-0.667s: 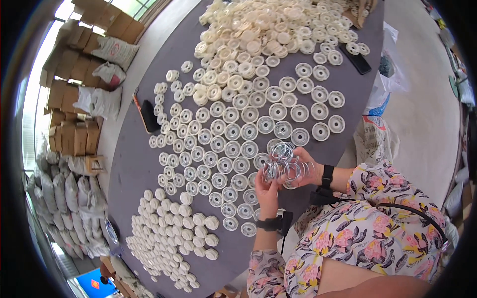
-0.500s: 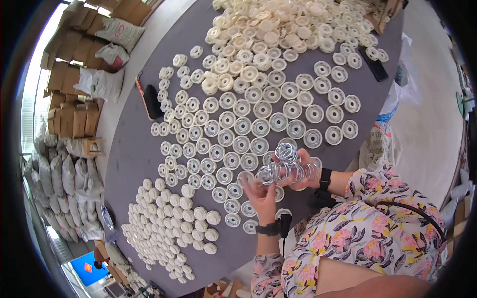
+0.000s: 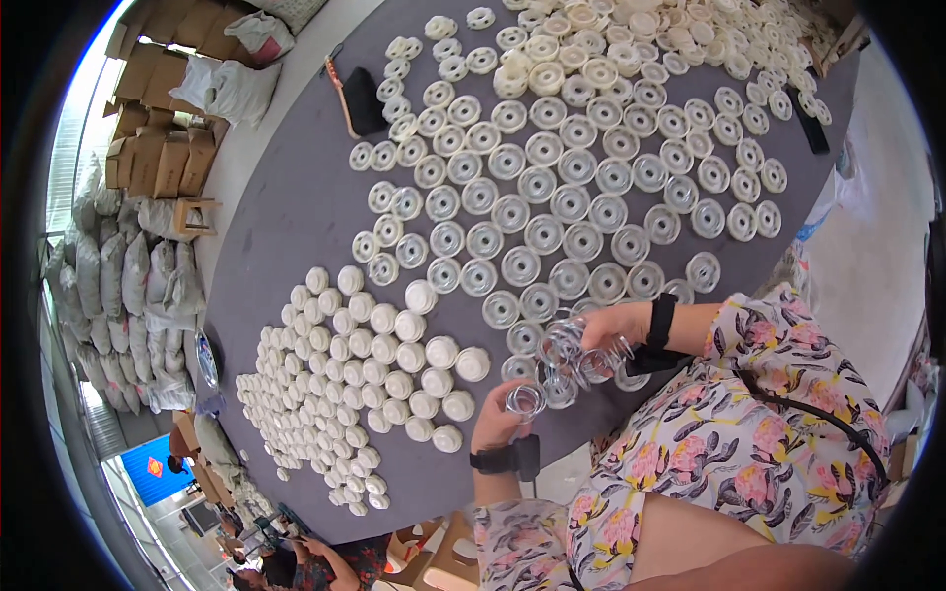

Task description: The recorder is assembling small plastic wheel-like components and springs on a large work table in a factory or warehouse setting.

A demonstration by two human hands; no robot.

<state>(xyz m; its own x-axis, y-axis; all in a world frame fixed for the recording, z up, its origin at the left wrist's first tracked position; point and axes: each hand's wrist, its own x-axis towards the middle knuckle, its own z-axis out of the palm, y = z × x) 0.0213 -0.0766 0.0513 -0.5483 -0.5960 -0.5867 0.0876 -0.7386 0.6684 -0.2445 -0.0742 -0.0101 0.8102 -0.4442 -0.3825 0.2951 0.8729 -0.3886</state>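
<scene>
A bunch of clear plastic rings (image 3: 576,353) is being held just below the middle of the frame; the rings are looking glassy, round and hollow, and they are overlapping one another so that a count cannot be made. The right hand (image 3: 616,325) is being kept closed around the upper right side of the bunch, its grip clamped on the rings. The left hand (image 3: 501,422) is being held lower and to the left, with its grip pinched on a single clear ring (image 3: 525,400) that is lying just beside the lower left edge of the bunch. Both hands are being held over the near edge of the grey table (image 3: 296,217). White ring-shaped discs (image 3: 552,197) are being displayed in rows across the centre and upper part of the frame, and white capped pieces (image 3: 355,364) are being kept in a packed cluster at lower left. Cardboard boxes (image 3: 158,148) are being stored at upper left.
</scene>
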